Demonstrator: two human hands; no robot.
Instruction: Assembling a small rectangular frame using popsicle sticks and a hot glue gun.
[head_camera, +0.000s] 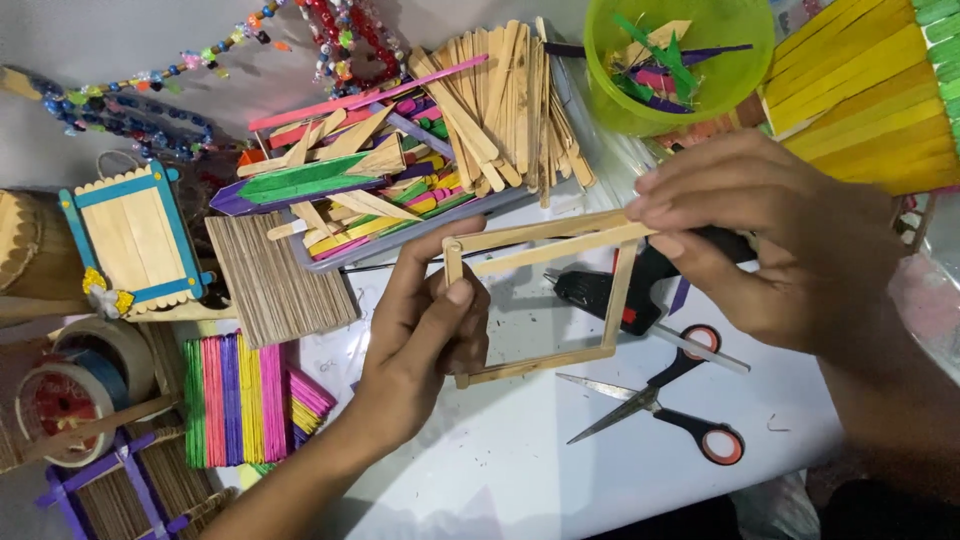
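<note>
The left hand (425, 335) pinches the left side of a square craft-stick frame (535, 300) held above the white table (500, 460), while the right hand (770, 240) presses an inner stick (560, 250), apparently just added, below its top edge.

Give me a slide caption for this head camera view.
Left hand and right hand hold a square craft-stick frame above scissors and a glue gun.

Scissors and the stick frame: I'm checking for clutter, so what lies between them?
In the head view, only bare white table lies between the scissors and the frame's bottom stick.
</note>
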